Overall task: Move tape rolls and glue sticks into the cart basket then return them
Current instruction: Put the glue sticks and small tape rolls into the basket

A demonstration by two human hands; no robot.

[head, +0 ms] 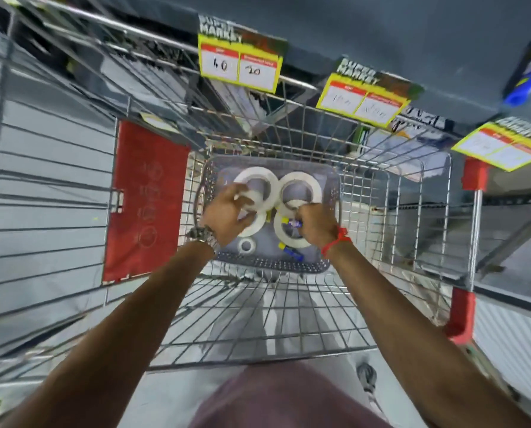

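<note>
Tape rolls (301,188) lie in grey basket (270,264) inside cart (366,193), frame centre. Left hand (228,211) pinching one roll; right hand (315,222) closed around glue stick (292,223).

Cart (366,193): bright metal wire, glossy, with red plastic corner caps (474,177). Basket (273,264): grey perforated plastic, matt. Tape rolls (301,188): white, smooth (material unclear through blur). Price cards (239,61): paper, matt. Wrist: red cloth thread (338,240); other wrist: metal watch (204,236).
</note>
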